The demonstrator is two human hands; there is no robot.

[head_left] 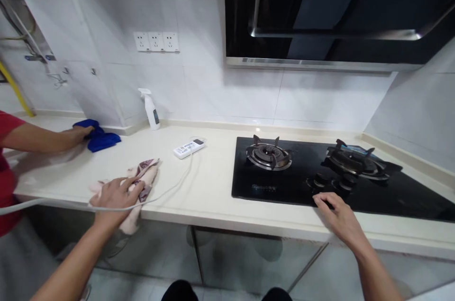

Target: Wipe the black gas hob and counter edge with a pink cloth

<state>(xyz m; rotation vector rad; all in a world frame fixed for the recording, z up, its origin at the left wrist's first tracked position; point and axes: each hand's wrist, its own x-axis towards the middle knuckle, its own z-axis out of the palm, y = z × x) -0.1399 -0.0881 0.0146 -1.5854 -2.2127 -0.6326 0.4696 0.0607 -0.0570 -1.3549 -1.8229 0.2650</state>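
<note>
My left hand [115,196] presses down on a crumpled pink and maroon cloth [151,175] at the counter's front edge. Its fingers bend over the cloth, and part of the fabric hangs below the edge. At the front of the black glass gas stove [277,193], my right hand [336,215] rests with loosely curled fingers, thumb and fingertip close together, nothing visible in it. Just beyond that hand are the stove's knobs [321,179]. A thin white cable [170,189] passes over my left wrist area to a white handheld-size device [189,148] on the counter.
At left, another person's hand [80,135] holds a blue cloth [103,140] on the counter [209,182]. A white spray bottle [151,111] stands by the wall below several sockets [156,41]. Two burners [269,155] sit under a black range hood [320,7].
</note>
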